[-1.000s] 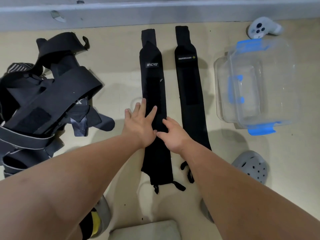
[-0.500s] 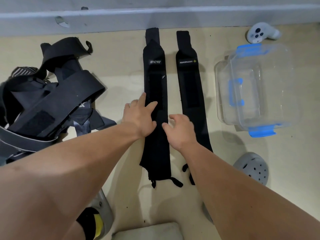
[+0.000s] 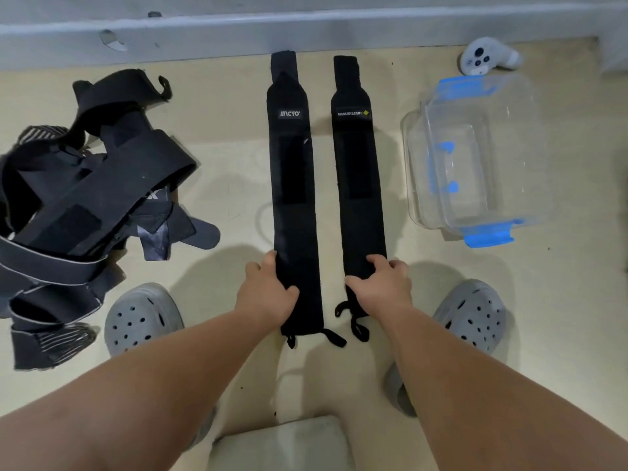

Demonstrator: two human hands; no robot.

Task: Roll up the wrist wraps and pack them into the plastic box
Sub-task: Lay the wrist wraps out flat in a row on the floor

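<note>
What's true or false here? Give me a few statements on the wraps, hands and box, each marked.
1. The left wrap and right wrap lie flat, unrolled, side by side. True.
2. The plastic box holds a rolled wrap. False: no wrap is in it.
3. The left hand holds the left wrap's near end, the right hand the right wrap's. True.
4. The strap pile lies right of the box. False: it lies left of both wraps.
</note>
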